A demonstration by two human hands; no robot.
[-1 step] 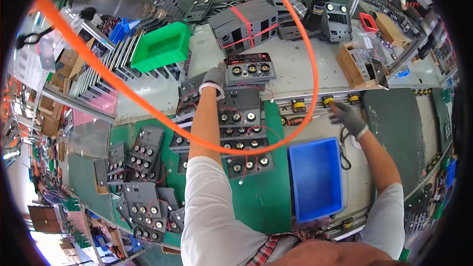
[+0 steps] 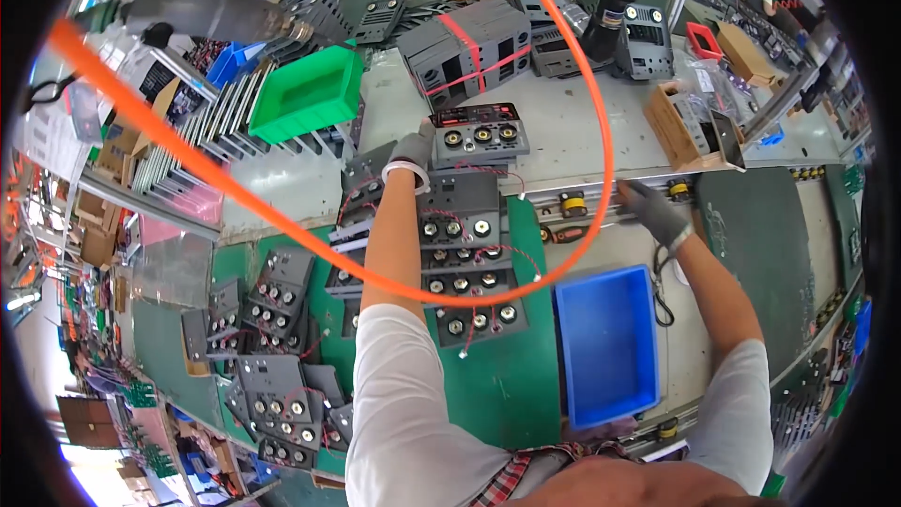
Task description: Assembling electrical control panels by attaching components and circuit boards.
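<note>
My left hand (image 2: 411,145), in a grey glove with a white band at the wrist, is closed at the left edge of a dark grey panel (image 2: 481,138). That panel carries three round yellow-and-black parts and a black-and-red strip along its far side. Off to the right, my gloved right hand (image 2: 657,213) reaches to a metal rail with its fingers closed over a round yellow-and-black part, which they hide. Similar yellow-and-black parts (image 2: 572,205) sit on the rail on either side. Nearer me, several grey panels (image 2: 458,190) with round metal fittings and red wires overlap in a stack.
An orange hose (image 2: 605,131) loops across the view above the bench. A blue bin (image 2: 608,347) stands below my right hand, beside a screwdriver (image 2: 563,234). Beyond are a green bin (image 2: 308,92) and a strapped stack of grey panels (image 2: 465,49). More panels (image 2: 272,394) lie at left.
My right hand has shifted slightly left, and its fingers now cover the yellow-and-black part that showed beside them. My left hand stays at the panel's edge.
</note>
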